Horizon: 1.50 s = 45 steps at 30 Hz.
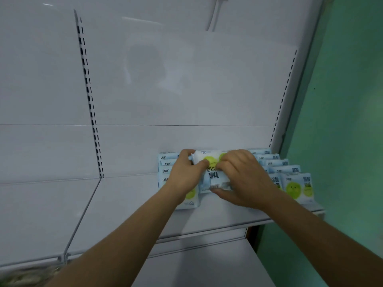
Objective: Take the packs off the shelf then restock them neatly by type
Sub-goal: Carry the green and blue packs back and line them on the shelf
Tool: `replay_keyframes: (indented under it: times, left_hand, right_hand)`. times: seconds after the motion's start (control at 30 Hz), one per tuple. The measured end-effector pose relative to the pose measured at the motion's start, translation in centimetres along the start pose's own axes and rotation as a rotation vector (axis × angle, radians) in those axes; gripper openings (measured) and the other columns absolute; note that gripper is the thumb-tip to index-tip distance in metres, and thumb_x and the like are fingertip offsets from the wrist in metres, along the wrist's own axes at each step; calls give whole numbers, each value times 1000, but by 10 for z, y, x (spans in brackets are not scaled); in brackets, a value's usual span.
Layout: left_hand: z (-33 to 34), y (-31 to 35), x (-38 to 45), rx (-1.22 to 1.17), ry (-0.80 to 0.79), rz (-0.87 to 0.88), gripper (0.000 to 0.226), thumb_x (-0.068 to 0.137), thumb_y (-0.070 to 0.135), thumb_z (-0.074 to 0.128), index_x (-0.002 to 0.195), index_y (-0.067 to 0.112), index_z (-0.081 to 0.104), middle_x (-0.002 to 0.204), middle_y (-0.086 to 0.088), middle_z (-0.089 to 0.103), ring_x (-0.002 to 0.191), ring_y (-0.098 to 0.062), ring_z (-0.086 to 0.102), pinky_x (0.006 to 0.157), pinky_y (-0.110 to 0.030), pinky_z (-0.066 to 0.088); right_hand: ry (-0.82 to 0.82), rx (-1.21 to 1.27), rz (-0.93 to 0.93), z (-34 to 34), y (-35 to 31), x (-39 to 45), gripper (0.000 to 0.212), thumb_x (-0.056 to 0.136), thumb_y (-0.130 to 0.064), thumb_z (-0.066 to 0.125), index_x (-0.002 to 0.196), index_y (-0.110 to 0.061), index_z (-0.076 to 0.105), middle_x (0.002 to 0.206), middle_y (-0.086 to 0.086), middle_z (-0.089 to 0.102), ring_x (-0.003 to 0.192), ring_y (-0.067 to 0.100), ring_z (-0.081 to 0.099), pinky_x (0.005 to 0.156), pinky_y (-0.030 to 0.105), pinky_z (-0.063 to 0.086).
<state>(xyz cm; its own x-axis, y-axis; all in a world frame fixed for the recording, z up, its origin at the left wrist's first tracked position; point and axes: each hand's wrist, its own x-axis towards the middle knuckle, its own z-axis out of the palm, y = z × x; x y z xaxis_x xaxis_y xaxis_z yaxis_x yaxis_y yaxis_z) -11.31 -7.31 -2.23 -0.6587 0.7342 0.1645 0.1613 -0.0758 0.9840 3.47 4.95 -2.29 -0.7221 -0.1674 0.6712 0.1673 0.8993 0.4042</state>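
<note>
Looks like you're mid-restock: two rows of packs [275, 162] already lined up on the shelf [128, 204], and your left hand [184, 172] and right hand [242, 179] both have a curled grip on a bundle of packs [215, 175] between them.

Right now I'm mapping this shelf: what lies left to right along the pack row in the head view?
Left pack row → left hand → held pack → right hand → right pack row → green wall.

Both hands grip a bundle of packs [215, 172] between two rows on the white shelf [128, 204]: left hand [187, 172] at its left end, right hand [242, 179] over its right, thumb beneath. A green wall [342, 121] stands right.
</note>
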Motion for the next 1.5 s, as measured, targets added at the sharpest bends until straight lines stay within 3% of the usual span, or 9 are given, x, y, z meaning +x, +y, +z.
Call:
replay_keyframes:
  times: [0.23, 0.4, 0.6, 0.73, 0.83, 0.97, 1.2, 1.33, 1.5]
  left_hand:
    - [-14, -11, -4, 71, -177, 152, 53, 91, 18, 71, 132, 39, 45, 115, -2, 69, 97, -18, 70, 85, -40, 60]
    - [-6, -5, -6, 101, -159, 252, 50, 93, 14, 68, 132, 33, 43, 112, 3, 68, 91, -11, 70, 79, -33, 61]
    - [-6, -13, 1, 220, -192, 141, 43, 88, 33, 75, 125, 28, 53, 112, 8, 69, 98, -6, 67, 79, -16, 54]
    - [3, -7, 12, 95, -84, 159, 43, 86, 27, 79, 122, 26, 55, 109, 1, 71, 98, -18, 70, 90, -37, 57]
    - [10, 9, 16, 515, -100, 329, 60, 83, 32, 79, 131, 33, 42, 101, 8, 62, 80, -11, 62, 76, -28, 54]
    - [26, 16, 18, 734, -151, 433, 66, 84, 34, 78, 136, 24, 38, 86, 12, 61, 72, -2, 55, 69, -25, 46]
    - [-4, -2, 24, 1203, -121, 389, 65, 86, 47, 70, 141, 29, 41, 138, 3, 52, 124, -20, 47, 101, -38, 43]
    - [-25, -17, 25, 1563, -186, 283, 66, 87, 52, 62, 144, 28, 39, 136, 1, 50, 126, -24, 44, 104, -40, 39]
    - [-24, -31, 25, 1554, -151, 259, 59, 91, 50, 62, 142, 26, 43, 126, 1, 54, 119, -23, 49, 97, -40, 45]
  right_hand:
    - [-140, 287, 341, -16, 31, -1, 64, 93, -53, 56, 147, -21, 45, 145, 0, 50, 134, 21, 41, 112, 40, 34]
    - [-456, 469, 418, -13, 29, 17, 54, 93, -46, 64, 143, -35, 47, 119, -3, 60, 108, 14, 51, 86, 29, 41]
    - [-160, 731, 596, -1, 33, 11, 46, 92, -37, 69, 133, -36, 49, 107, -9, 67, 90, 13, 66, 78, 33, 54]
    - [-237, 909, 680, 5, 42, 0, 64, 86, -42, 76, 139, -35, 41, 120, -10, 66, 100, 7, 68, 88, 38, 58]
    - [-203, 770, 578, -2, 57, -1, 88, 81, -42, 80, 151, -40, 28, 132, -14, 52, 116, 5, 55, 97, 27, 47]
    - [-375, 475, 307, -9, 62, 14, 78, 86, -48, 71, 151, -48, 27, 117, -7, 60, 111, 13, 53, 94, 34, 45]
    - [-451, 556, 461, 23, 59, 1, 53, 88, -33, 73, 137, -36, 53, 126, -3, 59, 117, 20, 55, 93, 32, 44]
    - [-566, 430, 401, 44, 52, -3, 41, 91, -41, 67, 130, -31, 58, 114, -4, 51, 113, 20, 52, 89, 30, 40]
    - [-566, 221, 258, 52, 63, -1, 25, 102, -36, 49, 103, -22, 70, 102, -2, 59, 106, 25, 52, 85, 33, 38]
